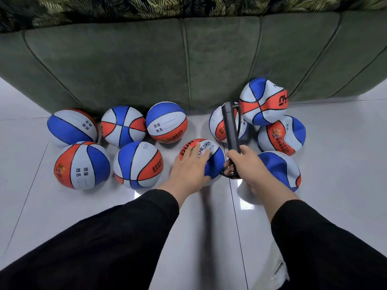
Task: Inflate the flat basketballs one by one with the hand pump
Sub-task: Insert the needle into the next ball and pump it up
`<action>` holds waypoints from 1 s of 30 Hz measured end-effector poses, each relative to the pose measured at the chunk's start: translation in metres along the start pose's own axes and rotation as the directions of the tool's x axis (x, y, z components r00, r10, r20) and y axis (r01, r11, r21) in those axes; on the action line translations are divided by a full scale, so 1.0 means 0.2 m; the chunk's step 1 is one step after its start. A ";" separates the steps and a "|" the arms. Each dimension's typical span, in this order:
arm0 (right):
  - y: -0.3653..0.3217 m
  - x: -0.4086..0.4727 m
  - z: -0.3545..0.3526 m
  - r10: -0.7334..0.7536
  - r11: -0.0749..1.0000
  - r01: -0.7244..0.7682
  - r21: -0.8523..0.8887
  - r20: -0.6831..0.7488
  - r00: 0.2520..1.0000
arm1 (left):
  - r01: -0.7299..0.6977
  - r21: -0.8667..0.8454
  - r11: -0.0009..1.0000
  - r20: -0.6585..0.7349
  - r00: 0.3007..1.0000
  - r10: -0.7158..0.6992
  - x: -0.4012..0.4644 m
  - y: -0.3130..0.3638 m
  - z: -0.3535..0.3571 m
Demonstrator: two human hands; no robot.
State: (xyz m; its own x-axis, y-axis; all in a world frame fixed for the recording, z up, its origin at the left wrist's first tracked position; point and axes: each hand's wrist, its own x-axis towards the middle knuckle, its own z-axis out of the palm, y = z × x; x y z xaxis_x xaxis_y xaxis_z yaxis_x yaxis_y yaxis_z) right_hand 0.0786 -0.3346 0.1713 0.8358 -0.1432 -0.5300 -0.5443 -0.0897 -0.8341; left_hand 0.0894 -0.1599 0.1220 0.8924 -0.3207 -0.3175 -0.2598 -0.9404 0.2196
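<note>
Head view: left hand [189,164] flat, fingers spread, pressing the centre basketball [211,158] on white floor [335,185] before the green sofa [188,65]. Right hand [245,162] grips black hand pump [229,126] just right of that ball. Other balls flank it.

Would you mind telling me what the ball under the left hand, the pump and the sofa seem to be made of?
Ball: probably rubber, matte, with black seams and printed lettering.
Pump: seemingly black plastic, slightly glossy along the barrel.
Sofa: likely green velvet-like fabric, with a soft mottled nap and stitched panels.
</note>
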 end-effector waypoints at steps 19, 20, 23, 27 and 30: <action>0.07 0.41 0.23 0.138 0.965 -0.120 -0.231 0.062 0.989 | 0.050 -0.074 0.996 -0.027 0.998 -0.052 0.28 -0.23 0.08; 0.07 0.42 0.23 0.162 0.968 -0.142 -0.208 0.081 0.984 | 0.048 -0.077 0.996 -0.008 0.999 -0.048 0.29 -0.24 0.07; 0.05 0.45 0.25 0.192 0.965 -0.167 -0.201 0.111 0.975 | 0.050 -0.083 0.995 0.046 0.998 -0.046 0.30 -0.29 0.05; 0.02 0.48 0.31 0.174 0.960 -0.151 -0.236 0.078 0.982 | 0.063 -0.070 0.996 0.052 0.997 -0.059 0.27 -0.31 0.08; 0.03 0.49 0.33 0.187 0.961 -0.174 -0.215 0.041 0.982 | 0.070 -0.035 0.997 0.021 0.997 -0.069 0.27 -0.32 0.10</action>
State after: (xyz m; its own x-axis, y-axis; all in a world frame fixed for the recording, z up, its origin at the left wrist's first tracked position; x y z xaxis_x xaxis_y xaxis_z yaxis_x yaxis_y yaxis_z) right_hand 0.1612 -0.2832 0.1042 0.7217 -0.1173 -0.6822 -0.6839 -0.2733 -0.6765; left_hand 0.1474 -0.1198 0.0727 0.9003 -0.2569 -0.3514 -0.1835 -0.9560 0.2287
